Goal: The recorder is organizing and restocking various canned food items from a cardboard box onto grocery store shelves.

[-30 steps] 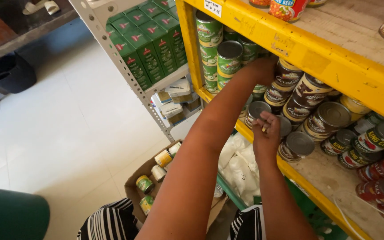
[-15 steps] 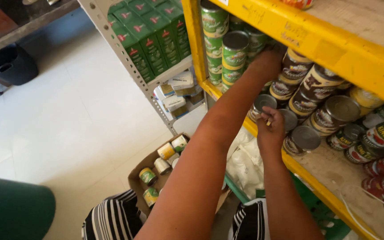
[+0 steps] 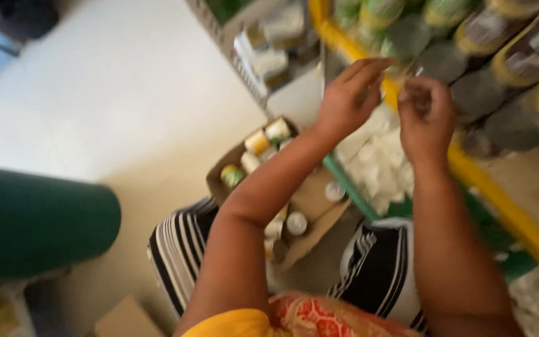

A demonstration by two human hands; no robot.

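Note:
The view is motion-blurred. My left hand hangs in front of the yellow shelf edge, fingers spread and pointing at the shelf, with nothing seen in it. My right hand is just to its right, fingers curled together; the blur hides whether it pinches anything. Several tin cans lie on their sides on the shelf behind both hands. Below my left forearm, an open cardboard box on the floor holds several small cans.
A grey metal rack with packets stands left of the yellow shelf. White plastic bags lie under the shelf. A dark green rounded object is at the left, and a cardboard corner at the bottom. My striped-clad knees flank the box.
Both hands have pulled back out of the shelf toward me; my left hand no longer reaches among the cans. The view has tilted down toward the floor and box.

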